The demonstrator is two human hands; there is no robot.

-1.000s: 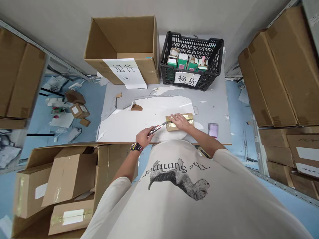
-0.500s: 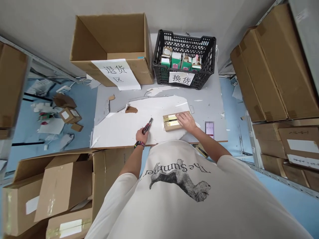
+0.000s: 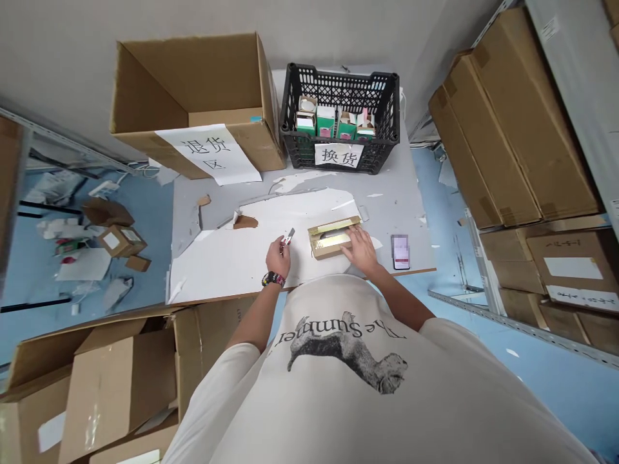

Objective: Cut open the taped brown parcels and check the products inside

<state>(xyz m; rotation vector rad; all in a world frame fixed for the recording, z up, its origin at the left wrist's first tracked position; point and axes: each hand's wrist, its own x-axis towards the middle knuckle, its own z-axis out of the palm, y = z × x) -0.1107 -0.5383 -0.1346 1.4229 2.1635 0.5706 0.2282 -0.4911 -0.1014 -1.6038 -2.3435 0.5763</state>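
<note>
Utility knife (image 3: 289,236) held in closed left hand (image 3: 278,256), handle mostly hidden by fingers. Right hand (image 3: 360,250) open, palm down on gold-taped cardboard box (image 3: 333,237). Box lying on white sheet (image 3: 227,270), just beside left hand.

A small cardboard box (image 3: 334,237) banded with shiny gold tape lies flat and skewed on a white sheet (image 3: 217,270) under the right hand (image 3: 360,250); a short utility knife (image 3: 289,236) pokes from the left hand (image 3: 278,256), just beside it.

Box cutter (image 3: 289,236) in left hand (image 3: 278,258)
</note>
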